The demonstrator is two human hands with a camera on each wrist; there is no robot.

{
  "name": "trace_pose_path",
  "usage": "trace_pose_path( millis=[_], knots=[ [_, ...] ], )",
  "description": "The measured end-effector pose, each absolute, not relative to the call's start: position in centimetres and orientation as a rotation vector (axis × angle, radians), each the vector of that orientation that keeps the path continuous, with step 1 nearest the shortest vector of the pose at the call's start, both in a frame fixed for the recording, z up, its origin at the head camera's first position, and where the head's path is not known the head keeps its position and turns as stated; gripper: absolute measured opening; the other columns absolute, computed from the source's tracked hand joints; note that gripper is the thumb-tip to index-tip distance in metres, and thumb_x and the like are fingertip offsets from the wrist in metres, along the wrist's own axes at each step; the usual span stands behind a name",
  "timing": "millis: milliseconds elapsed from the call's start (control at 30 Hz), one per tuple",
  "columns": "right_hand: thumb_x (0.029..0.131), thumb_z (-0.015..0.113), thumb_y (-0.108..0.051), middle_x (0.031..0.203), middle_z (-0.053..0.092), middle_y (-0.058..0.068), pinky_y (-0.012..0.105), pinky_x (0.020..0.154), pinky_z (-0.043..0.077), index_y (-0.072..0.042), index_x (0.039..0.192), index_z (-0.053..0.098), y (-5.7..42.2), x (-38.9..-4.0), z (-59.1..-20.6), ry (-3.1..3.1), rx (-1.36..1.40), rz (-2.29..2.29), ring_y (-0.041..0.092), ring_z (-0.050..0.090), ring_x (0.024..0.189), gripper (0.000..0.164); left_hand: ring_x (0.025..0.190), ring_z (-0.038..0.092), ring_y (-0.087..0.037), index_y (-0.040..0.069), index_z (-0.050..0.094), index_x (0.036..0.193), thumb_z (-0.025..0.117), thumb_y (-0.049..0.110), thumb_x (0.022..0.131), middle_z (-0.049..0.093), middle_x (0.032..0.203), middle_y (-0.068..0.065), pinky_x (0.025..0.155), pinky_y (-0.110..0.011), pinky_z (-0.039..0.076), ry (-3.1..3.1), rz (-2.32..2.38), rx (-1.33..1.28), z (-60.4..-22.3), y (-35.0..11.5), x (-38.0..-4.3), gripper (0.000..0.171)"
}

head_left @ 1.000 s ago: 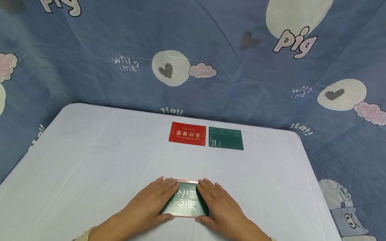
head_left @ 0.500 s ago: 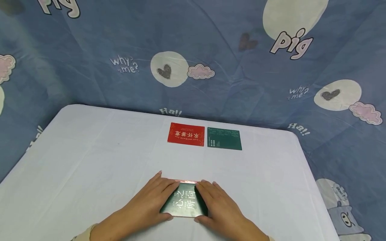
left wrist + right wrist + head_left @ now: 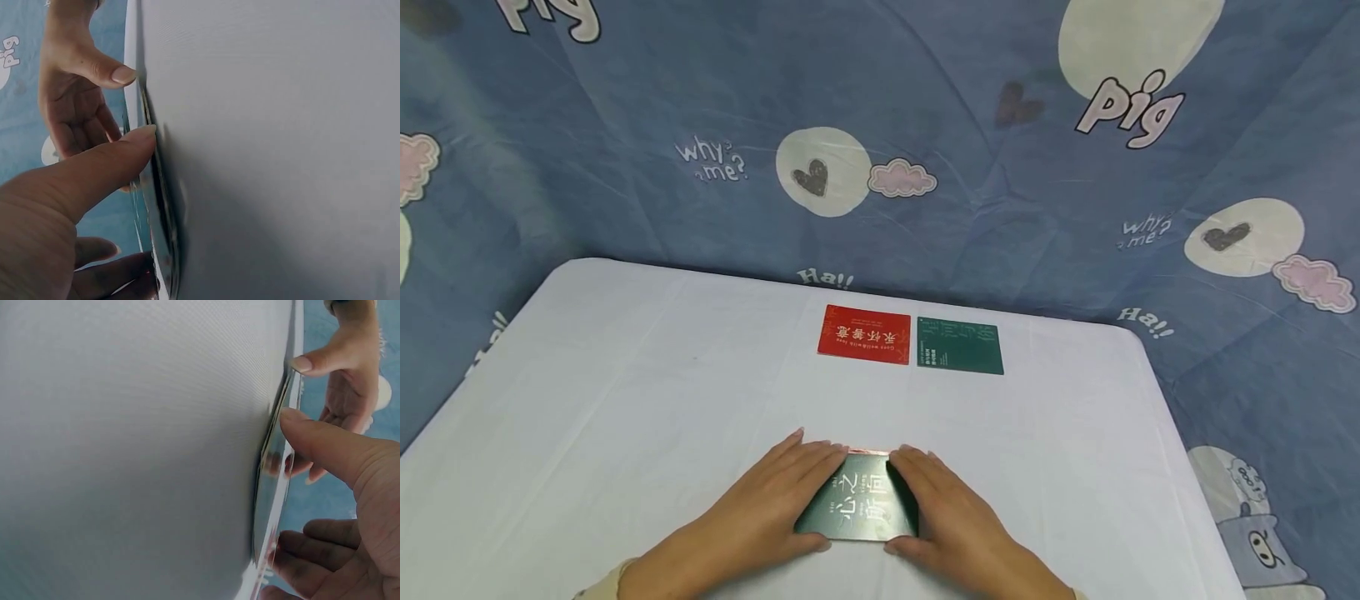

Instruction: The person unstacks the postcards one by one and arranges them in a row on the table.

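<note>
A green card (image 3: 859, 504) with white Chinese characters lies on top of a small stack near the front of the white table. A thin reddish edge shows beneath it at the far side. My left hand (image 3: 767, 508) holds the stack's left end, thumb at the near edge and fingers toward the far edge. At the right end my right hand (image 3: 951, 521) holds it the same way. Layered edges of the stacked cards (image 3: 164, 212) appear beside the thumb in the left wrist view. Both palms hide the stack's ends.
Farther back, a red card (image 3: 865, 335) and a dark green card (image 3: 960, 345) lie flat side by side, a narrow gap between them. The white-covered table (image 3: 647, 400) ends at a blue printed cloth (image 3: 970, 208) behind.
The reddish strips along the stack's far and near edges show less now, and the green card covers more. Both hands stay almost in place, with small shifts of the left fingers.
</note>
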State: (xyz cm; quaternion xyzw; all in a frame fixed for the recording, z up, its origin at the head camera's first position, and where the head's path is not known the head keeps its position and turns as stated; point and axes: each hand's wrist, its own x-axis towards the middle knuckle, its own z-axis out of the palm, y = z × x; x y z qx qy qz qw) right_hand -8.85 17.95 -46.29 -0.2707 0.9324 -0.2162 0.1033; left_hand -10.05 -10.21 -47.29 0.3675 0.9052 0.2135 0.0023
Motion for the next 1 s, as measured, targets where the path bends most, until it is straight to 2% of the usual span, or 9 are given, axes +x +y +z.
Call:
trace_pose_path(
  millis=[167,400,633,767,1000],
  knots=[
    [0.081,0.091,-0.041,0.158,0.048,0.005,0.043,0.123,0.032,-0.007,0.156,0.046,17.9,-9.3,-45.9,2.763,-0.838,-0.641,0.023,0.045,0.146,0.094,0.14,0.049,-0.022,0.004,0.049,0.153,0.094,0.041,0.077,0.055,0.151,-0.001,0.125,-0.05,0.028,2.816,0.674,1.122,-46.7,-10.6,-10.5,0.096],
    [0.08,0.092,-0.043,0.156,0.051,0.005,0.041,0.124,0.03,-0.008,0.154,0.047,17.4,-10.7,-45.0,2.782,-0.89,-0.61,0.021,0.044,0.147,0.093,0.143,0.047,-0.027,0.003,0.047,0.155,0.093,0.04,0.079,0.053,0.154,-0.004,0.123,-0.048,0.032,2.811,0.653,1.068,-45.4,-11.4,-11.4,0.096],
    [0.082,0.091,-0.043,0.153,0.052,0.004,0.039,0.113,0.046,-0.007,0.154,0.046,16.1,-12.5,-44.0,2.767,-0.942,-0.658,0.02,0.052,0.139,0.092,0.143,0.048,-0.027,0.009,0.044,0.158,0.094,0.038,0.078,0.051,0.157,-0.003,0.114,-0.05,0.045,2.796,0.685,0.957,-44.3,-12.6,-12.7,0.099],
    [0.082,0.091,-0.041,0.152,0.053,0.004,0.036,0.11,0.049,-0.008,0.154,0.046,15.1,-14.0,-43.4,2.755,-0.989,-0.668,0.019,0.054,0.136,0.091,0.143,0.049,-0.028,0.012,0.043,0.16,0.094,0.036,0.077,0.05,0.157,-0.004,0.113,-0.052,0.045,2.795,0.7,0.909,-44.0,-13.6,-13.8,0.1],
    [0.085,0.089,-0.039,0.154,0.051,0.007,0.034,0.109,0.05,-0.007,0.157,0.044,13.6,-17.3,-42.6,2.761,-1.096,-0.64,0.02,0.051,0.138,0.091,0.143,0.048,-0.036,0.008,0.042,0.159,0.095,0.036,0.077,0.05,0.157,-0.01,0.114,-0.057,0.043,2.828,0.677,0.889,-43.0,-15.5,-16.5,0.102]
  ],
)
